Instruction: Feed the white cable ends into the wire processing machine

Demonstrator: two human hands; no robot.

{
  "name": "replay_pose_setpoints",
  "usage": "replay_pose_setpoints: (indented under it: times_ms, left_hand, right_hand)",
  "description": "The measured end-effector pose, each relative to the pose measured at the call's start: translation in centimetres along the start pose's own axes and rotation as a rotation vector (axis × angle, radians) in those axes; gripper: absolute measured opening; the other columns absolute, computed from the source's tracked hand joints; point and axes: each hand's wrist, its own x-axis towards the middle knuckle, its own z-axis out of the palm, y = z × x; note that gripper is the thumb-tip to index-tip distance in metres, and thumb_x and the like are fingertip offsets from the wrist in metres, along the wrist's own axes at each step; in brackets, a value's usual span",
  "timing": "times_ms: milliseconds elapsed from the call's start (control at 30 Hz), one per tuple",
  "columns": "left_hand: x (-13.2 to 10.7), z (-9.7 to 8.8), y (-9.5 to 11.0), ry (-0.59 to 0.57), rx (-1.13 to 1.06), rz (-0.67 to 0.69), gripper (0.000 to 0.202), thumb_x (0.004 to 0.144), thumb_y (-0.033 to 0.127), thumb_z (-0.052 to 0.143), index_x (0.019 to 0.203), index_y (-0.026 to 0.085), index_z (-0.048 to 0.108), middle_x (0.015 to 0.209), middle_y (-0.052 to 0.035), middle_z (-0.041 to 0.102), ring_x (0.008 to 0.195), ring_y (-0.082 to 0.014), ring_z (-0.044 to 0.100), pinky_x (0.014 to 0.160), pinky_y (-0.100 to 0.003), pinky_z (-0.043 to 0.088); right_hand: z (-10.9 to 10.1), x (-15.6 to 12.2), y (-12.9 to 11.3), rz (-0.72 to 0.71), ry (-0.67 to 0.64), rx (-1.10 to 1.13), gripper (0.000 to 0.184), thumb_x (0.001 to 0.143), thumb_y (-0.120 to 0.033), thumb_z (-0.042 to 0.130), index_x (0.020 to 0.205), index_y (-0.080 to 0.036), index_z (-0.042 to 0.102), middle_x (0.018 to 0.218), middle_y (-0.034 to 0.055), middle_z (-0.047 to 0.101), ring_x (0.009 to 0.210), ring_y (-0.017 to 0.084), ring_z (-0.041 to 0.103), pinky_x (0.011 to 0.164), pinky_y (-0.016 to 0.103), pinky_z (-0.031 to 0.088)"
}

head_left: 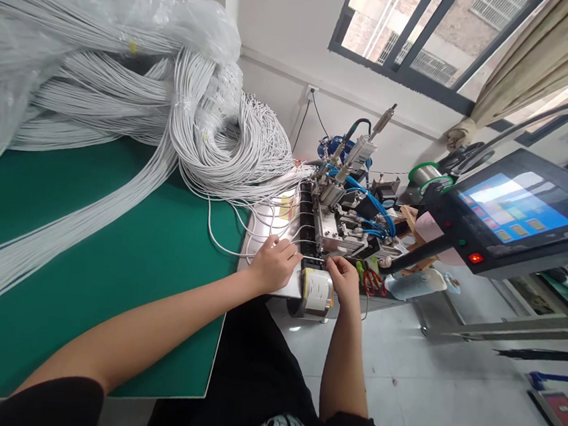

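Note:
A white cable (314,258) is stretched between my two hands at the front of a machine (334,211). My left hand (275,266) pinches it on the left, above a white plate (287,285). On the other side, the fingertips of my right hand (344,279) close around the cable's end. Below the cable sits a motor with a pale label (317,290). More white cables run over a black toothed conveyor (308,219) into the machine. The tip of the held cable is hidden by my right fingers.
Large bundles of white cable (202,125), partly in clear plastic, lie on the green table (159,261). To the right hang a control screen (516,202) and its arm. Red-handled scissors (373,283), a clear bottle (418,284) and a wire spool (425,176) are near the machine.

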Motion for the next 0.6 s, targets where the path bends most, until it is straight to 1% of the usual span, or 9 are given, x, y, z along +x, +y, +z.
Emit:
replay_pose_setpoints:
  times_ms: [133, 233, 333, 400, 500, 600]
  left_hand:
    - [0.0, 0.1, 0.0, -0.027, -0.009, -0.010, 0.024, 0.084, 0.015, 0.049, 0.102, 0.017, 0.065, 0.085, -0.0079, 0.060, 0.086, -0.0237, 0.053, 0.083, -0.041, 0.028]
    - [0.0, 0.2, 0.0, -0.027, -0.012, -0.015, 0.025, 0.083, 0.014, 0.050, 0.102, 0.017, 0.065, 0.085, -0.0078, 0.061, 0.086, -0.0236, 0.052, 0.083, -0.041, 0.028]
    - [0.0, 0.2, 0.0, -0.013, -0.003, -0.019, 0.025, 0.081, 0.013, 0.051, 0.100, 0.017, 0.066, 0.085, -0.0074, 0.062, 0.086, -0.0232, 0.052, 0.085, -0.042, 0.028]
    - [-0.1, 0.3, -0.1, -0.005, 0.004, -0.016, 0.025, 0.080, 0.013, 0.051, 0.100, 0.017, 0.066, 0.086, -0.0075, 0.062, 0.087, -0.0232, 0.052, 0.086, -0.042, 0.028]
    - [-0.1, 0.2, 0.0, 0.008, 0.011, -0.015, 0.025, 0.081, 0.013, 0.051, 0.100, 0.017, 0.066, 0.087, -0.0078, 0.062, 0.089, -0.0236, 0.052, 0.086, -0.043, 0.028]
    - [-0.1, 0.2, 0.0, 0.018, 0.020, -0.030, 0.026, 0.080, 0.013, 0.052, 0.100, 0.018, 0.067, 0.087, -0.0074, 0.062, 0.089, -0.0241, 0.053, 0.088, -0.044, 0.028]
  right_hand:
    - [0.1, 0.6, 0.6, 0.010, -0.110, 0.108, 0.032, 0.079, -0.045, 0.054, 0.061, -0.019, 0.048, 0.057, -0.0032, 0.043, 0.056, 0.012, 0.039, 0.051, 0.023, 0.031]
    - [0.4, 0.8, 1.0, 0.071, -0.148, 0.205, 0.034, 0.076, -0.047, 0.056, 0.059, -0.020, 0.043, 0.055, -0.0044, 0.038, 0.053, 0.011, 0.034, 0.050, 0.023, 0.028]
    - [0.9, 0.8, 1.4, 0.175, -0.131, 0.343, 0.032, 0.072, -0.046, 0.058, 0.060, -0.020, 0.044, 0.054, -0.0055, 0.037, 0.050, 0.010, 0.031, 0.048, 0.023, 0.026]
    - [1.2, 0.7, 1.6, 0.216, -0.113, 0.395, 0.031, 0.071, -0.046, 0.059, 0.060, -0.021, 0.044, 0.053, -0.0060, 0.036, 0.048, 0.009, 0.029, 0.047, 0.023, 0.025]
    - [1.6, 0.5, 1.7, 0.228, -0.099, 0.410, 0.033, 0.070, -0.047, 0.059, 0.060, -0.021, 0.042, 0.052, -0.0063, 0.035, 0.046, 0.009, 0.029, 0.046, 0.023, 0.025]
    - [1.5, 0.2, 1.7, 0.223, -0.092, 0.414, 0.035, 0.072, -0.048, 0.061, 0.059, -0.020, 0.043, 0.051, -0.0063, 0.036, 0.047, 0.009, 0.030, 0.047, 0.023, 0.025]
